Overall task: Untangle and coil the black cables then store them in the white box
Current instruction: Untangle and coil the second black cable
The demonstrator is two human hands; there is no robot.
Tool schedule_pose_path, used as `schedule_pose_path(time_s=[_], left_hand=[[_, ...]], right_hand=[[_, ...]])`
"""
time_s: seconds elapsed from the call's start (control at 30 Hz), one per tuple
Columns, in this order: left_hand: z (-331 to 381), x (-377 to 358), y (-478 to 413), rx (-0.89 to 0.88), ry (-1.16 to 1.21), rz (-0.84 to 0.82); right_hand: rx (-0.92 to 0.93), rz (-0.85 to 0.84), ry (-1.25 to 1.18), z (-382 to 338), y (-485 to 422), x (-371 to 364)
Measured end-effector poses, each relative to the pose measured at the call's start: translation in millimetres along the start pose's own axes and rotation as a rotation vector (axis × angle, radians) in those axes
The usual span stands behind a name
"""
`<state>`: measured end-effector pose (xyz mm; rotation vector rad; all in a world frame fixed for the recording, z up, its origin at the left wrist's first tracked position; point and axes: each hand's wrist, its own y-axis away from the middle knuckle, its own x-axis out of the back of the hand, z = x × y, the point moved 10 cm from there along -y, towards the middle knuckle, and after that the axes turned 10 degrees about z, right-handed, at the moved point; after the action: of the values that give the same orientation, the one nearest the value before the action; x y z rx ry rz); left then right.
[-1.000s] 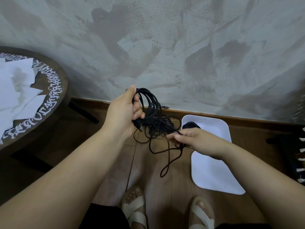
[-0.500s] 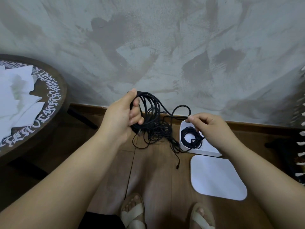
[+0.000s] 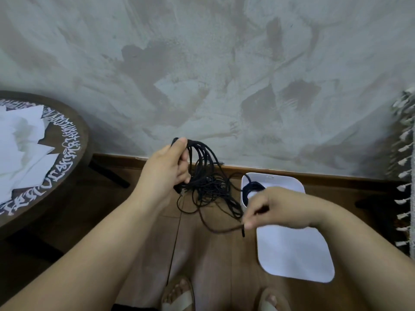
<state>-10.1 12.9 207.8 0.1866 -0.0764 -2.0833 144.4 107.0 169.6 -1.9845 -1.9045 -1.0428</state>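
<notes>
Black cables (image 3: 206,182): tangled bundle, frame centre, gripped in closed left hand (image 3: 167,170). Loose end trails lower right to right hand (image 3: 277,208), pinched. White box (image 3: 289,182) just behind right hand, one coil inside.

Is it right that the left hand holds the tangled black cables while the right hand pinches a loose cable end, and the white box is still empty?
Not quite: the head view shows the white box already holds a coiled black cable.
</notes>
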Motion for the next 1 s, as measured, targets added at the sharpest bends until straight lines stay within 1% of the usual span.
schedule_pose_path(time_s=[0.03,0.07,0.23,0.33,0.4,0.47,0.53,0.57,0.6,0.67,0.73,0.8,0.87,0.93,1.0], left_hand=[[4.2,0.0,-0.3,-0.010,0.052,-0.003],[7.3,1.8,-0.5,-0.017,0.089,0.005],[11.7,10.1,0.1,-0.007,0.158,0.064],[14.7,2.7,3.4,0.022,0.243,0.006],[19.5,-6.9,9.2,0.038,0.318,-0.085],[24.9,-17.7,17.7,0.043,0.368,-0.189],[28.3,-29.3,28.1,0.047,0.406,-0.281],[28.9,-34.4,32.5,0.054,0.427,-0.314],[29.1,-39.1,36.2,0.063,0.446,-0.336],[31.0,-46.0,41.0,0.067,0.468,-0.351],[32.5,-47.0,40.8,0.070,0.465,-0.309],[28.2,-41.0,34.3,0.094,0.460,-0.214],[17.9,-30.6,25.3,0.152,0.480,-0.101],[4.8,-18.7,16.6,0.241,0.550,0.000],[-6.4,-7.3,9.4,0.332,0.656,0.084]], right_hand=[[-0.021,-0.046,0.096,6.8,0.6,-7.0],[-0.044,-0.050,0.157,14.0,0.1,-8.1],[-0.183,0.073,0.391,55.4,-2.1,18.1],[-0.264,0.083,0.593,80.3,-3.5,24.5],[-0.214,0.191,0.628,69.6,-7.0,34.6],[-0.102,0.380,0.495,38.2,-7.9,51.1],[-0.003,0.508,0.298,3.8,-3.4,59.3],[0.014,0.516,0.143,-8.4,-1.1,57.2],[0.024,0.477,-0.048,-18.7,-0.9,49.2],[0.046,0.306,-0.334,-30.8,-8.3,18.8],[0.010,0.219,-0.589,-33.1,-14.0,-3.4],[-0.101,0.164,-0.960,-29.1,-18.1,-14.9],[-0.142,0.149,-1.225,-30.9,-18.7,-14.7],[-0.170,0.218,-1.443,-25.6,-17.9,-4.0],[-0.222,0.345,-1.575,-10.4,-17.6,8.1]])
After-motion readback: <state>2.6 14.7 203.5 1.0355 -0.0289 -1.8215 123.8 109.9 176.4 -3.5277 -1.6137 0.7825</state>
